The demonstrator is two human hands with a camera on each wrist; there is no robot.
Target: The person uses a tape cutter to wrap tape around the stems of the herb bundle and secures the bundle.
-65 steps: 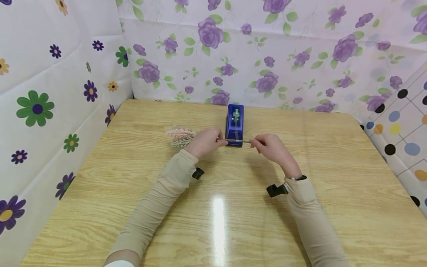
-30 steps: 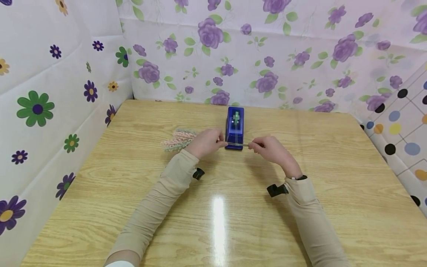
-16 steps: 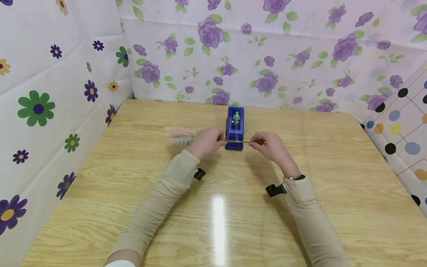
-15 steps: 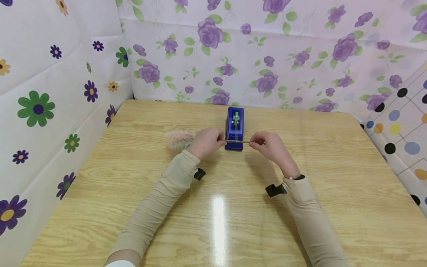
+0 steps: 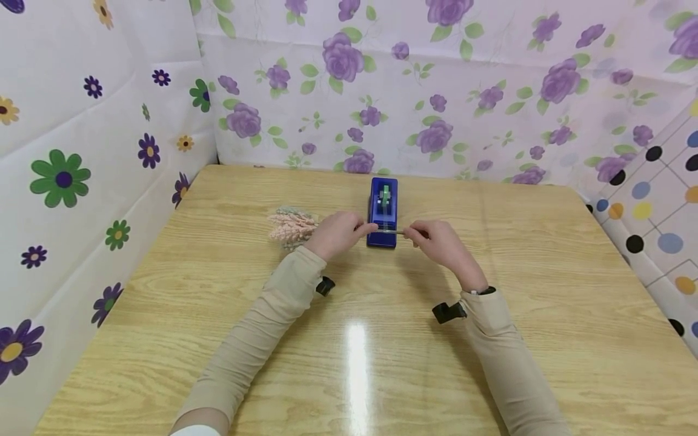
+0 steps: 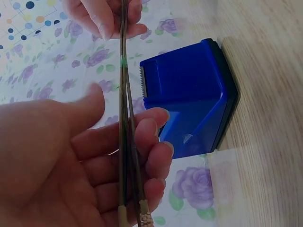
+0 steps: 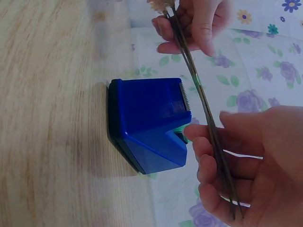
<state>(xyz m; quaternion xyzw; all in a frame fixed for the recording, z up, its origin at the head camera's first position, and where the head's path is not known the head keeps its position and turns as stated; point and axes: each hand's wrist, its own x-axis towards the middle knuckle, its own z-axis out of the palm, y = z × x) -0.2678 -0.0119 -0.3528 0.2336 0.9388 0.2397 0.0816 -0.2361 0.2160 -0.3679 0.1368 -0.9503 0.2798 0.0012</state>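
Observation:
A bunch of artificial flowers (image 5: 292, 229) with pink and pale green heads lies crosswise, heads to the left. Its thin brown stems (image 6: 121, 99) run between both hands. My left hand (image 5: 337, 236) holds the stems near the heads, fingers curled under them and thumb lifted off. Around the other end of the stems curl the fingers of my right hand (image 5: 438, 242); its thumb also stands away in the right wrist view. Clear greenish tape (image 7: 197, 81) sits on the stems between the hands. Just beyond is a blue tape dispenser (image 5: 383, 212), its toothed cutter facing the stems.
The wood-grain table (image 5: 349, 375) extends in front of the arms and to both sides. Behind it hangs a purple-flowered cloth (image 5: 327, 109), with patterned cloths at left and right. Black wrist cameras (image 5: 449, 312) stick out from both wrists.
The flower heads have turned about the stems, pale green now showing at the top and pink in the middle. Earlier on, the dispenser shifted slightly towards me. Both hands stay almost in place.

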